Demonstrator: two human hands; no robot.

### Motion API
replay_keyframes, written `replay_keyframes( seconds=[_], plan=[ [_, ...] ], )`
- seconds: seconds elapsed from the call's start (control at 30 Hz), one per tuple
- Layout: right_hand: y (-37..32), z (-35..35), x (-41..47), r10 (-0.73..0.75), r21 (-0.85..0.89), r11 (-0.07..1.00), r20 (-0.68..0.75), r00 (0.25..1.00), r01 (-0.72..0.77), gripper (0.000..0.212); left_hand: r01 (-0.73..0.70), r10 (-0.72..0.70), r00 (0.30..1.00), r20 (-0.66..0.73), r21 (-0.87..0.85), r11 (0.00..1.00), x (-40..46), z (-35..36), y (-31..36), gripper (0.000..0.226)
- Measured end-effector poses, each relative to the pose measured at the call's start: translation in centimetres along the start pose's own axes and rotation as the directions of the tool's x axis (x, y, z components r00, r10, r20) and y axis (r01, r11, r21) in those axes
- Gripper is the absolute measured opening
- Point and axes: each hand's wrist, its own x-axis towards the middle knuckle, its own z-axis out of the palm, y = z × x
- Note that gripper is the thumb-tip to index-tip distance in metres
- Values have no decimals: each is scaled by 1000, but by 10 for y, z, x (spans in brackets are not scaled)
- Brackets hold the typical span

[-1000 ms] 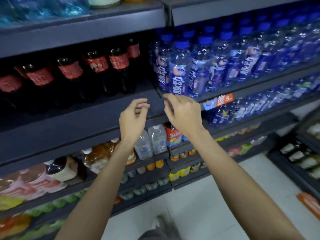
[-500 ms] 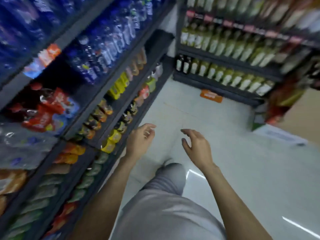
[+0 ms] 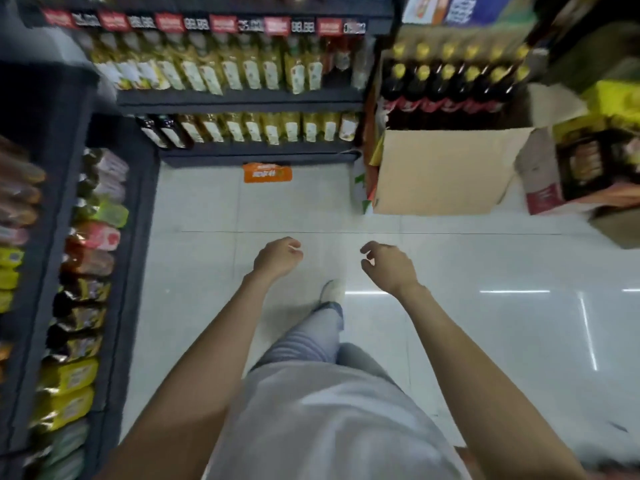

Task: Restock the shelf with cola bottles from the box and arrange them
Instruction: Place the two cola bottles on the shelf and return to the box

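The side shelf [image 3: 114, 278] of packaged goods, which half a second ago filled the left half of the view, now runs along the left edge. The left hand [image 3: 277, 258] hangs over the white floor [image 3: 502, 341], fingers loosely curled, holding nothing. The right hand [image 3: 389, 266] is likewise empty, fingers loosely bent. The open cardboard box [image 3: 446, 171], barely seen before, now sits at upper right on the floor, with rows of yellow-capped cola bottles [image 3: 446, 88] standing inside.

Dark cola bottles [image 3: 450, 88] with yellow caps stand upright in the open cardboard box [image 3: 446, 174] on the floor.
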Motion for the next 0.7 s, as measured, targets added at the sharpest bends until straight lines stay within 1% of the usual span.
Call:
replay_keyframes(
  seconds=[0.07, 0.13, 0.23, 0.3, 0.37, 0.43, 0.53, 0.6, 0.7],
  plan=[
    [35, -40, 28, 47, 60, 997, -17, 999, -46, 31, -61, 62, 998, -4, 47, 997, 23, 8, 57, 30],
    [69, -79, 55, 91, 113, 990, -50, 995, -85, 30, -131, 132, 991, -30, 42, 991, 45, 13, 107, 27],
    [119, -131, 99, 152, 248, 961, -116, 981, -120, 27, -209, 209, 978, -5, -28, 977, 81, 21, 173, 24],
    [149, -161, 133, 166, 312, 943, -152, 974, -112, 26, -232, 232, 973, -15, -80, 969, 110, 28, 214, 25],
    [178, -189, 171, 163, 316, 943, -174, 971, -102, 25, -238, 233, 971, -60, -123, 963, 138, 37, 254, 24],
    [207, -213, 213, 171, 327, 939, -162, 972, -110, 26, -232, 215, 970, -113, -169, 958, 167, 48, 293, 24],
    [247, -241, 273, 162, 353, 930, -140, 977, -104, 29, -180, 139, 975, -176, -245, 953, 207, 71, 347, 30],
    [272, -255, 309, 153, 301, 948, -135, 979, -106, 34, -149, 101, 978, -180, -281, 948, 236, 90, 382, 34],
    [297, -269, 360, 159, 253, 960, -135, 978, -122, 50, -122, 67, 981, -184, -309, 943, 281, 117, 426, 39]
  ],
)
